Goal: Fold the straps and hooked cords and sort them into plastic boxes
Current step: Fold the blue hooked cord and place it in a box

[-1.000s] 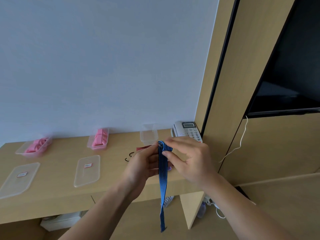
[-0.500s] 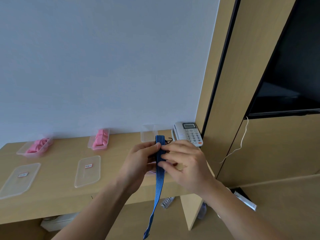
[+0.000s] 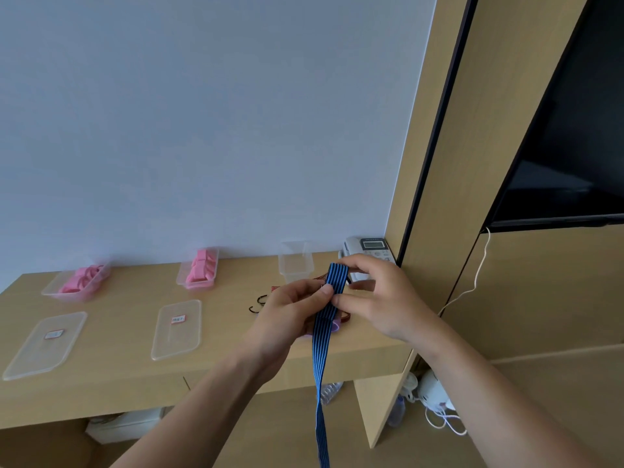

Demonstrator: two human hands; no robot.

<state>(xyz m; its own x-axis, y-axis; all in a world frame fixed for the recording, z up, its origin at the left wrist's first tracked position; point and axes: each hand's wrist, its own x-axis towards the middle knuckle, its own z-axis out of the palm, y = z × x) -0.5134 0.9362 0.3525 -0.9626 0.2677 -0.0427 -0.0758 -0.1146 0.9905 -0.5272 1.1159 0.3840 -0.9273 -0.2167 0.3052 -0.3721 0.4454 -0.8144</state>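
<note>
blue strap (image 3: 332, 292) | pinched by left hand (image 3: 290, 315) and right hand (image 3: 381, 298) | tail hanging

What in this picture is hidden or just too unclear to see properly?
All in the head view:
- The blue striped strap: its lower end runs off the bottom edge.
- Labels on the two lids: text too small to read.
- Hooked cords on the desk: mostly hidden behind the left hand.
- Phone: keypad covered by the right hand.
</note>
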